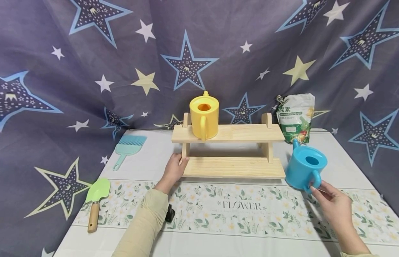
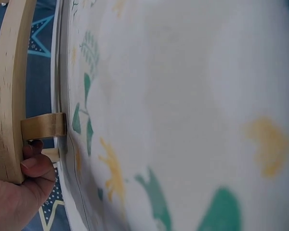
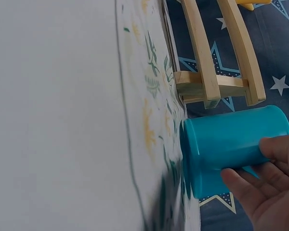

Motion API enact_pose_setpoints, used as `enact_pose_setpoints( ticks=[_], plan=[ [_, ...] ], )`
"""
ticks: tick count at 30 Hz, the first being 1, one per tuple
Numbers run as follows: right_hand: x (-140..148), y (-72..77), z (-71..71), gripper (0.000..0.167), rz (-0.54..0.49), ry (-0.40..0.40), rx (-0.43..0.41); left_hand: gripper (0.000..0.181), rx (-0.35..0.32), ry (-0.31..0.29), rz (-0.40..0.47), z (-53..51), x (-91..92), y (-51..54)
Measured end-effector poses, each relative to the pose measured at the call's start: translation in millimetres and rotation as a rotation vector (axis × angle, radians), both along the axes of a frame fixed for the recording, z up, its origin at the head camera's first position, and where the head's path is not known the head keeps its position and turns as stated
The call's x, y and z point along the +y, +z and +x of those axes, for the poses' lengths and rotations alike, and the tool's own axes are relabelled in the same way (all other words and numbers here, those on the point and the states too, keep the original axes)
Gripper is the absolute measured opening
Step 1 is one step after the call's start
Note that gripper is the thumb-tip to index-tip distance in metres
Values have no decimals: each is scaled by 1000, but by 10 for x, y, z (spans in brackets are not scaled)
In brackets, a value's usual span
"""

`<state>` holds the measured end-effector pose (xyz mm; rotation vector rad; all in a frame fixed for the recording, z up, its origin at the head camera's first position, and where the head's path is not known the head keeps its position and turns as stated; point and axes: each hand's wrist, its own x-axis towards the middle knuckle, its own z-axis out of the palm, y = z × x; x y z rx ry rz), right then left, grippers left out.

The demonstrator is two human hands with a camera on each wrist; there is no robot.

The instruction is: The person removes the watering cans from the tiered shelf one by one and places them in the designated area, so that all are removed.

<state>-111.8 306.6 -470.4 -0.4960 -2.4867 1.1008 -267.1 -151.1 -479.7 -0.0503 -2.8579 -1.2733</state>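
Observation:
A two-tier wooden stand [image 1: 233,167] is in the middle of the table in the head view. My left hand [image 1: 174,168] grips the left end of its lower board [image 2: 8,96], fingers curled round the edge in the left wrist view. On the upper board sits a yellow watering can [image 1: 213,123], its handle facing me. My right hand [image 1: 337,207] holds a blue watering can [image 1: 300,171] by its handle, just right of the stand. In the right wrist view the blue can's base is close to the tablecloth; I cannot tell whether it touches.
Behind the blue can stands a white and green bag [image 1: 294,119] with a clip on top. At the left lie a teal brush [image 1: 129,145] and a green trowel [image 1: 99,191] with a wooden handle. A small black object [image 1: 170,213] is beside the left sleeve. A starry curtain [image 1: 122,96] hangs behind.

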Motion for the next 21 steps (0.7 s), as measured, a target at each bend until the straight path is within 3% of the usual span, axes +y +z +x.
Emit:
enact_pose_setpoints(
  ticks=[9,21],
  plan=[
    [1,-14,35,41,-1,4,-78,46,3,-7,16,-23,-1,-2],
    [55,9,86,42,24,0,-89,41,5,9,-17,-18,19,10]
  ],
)
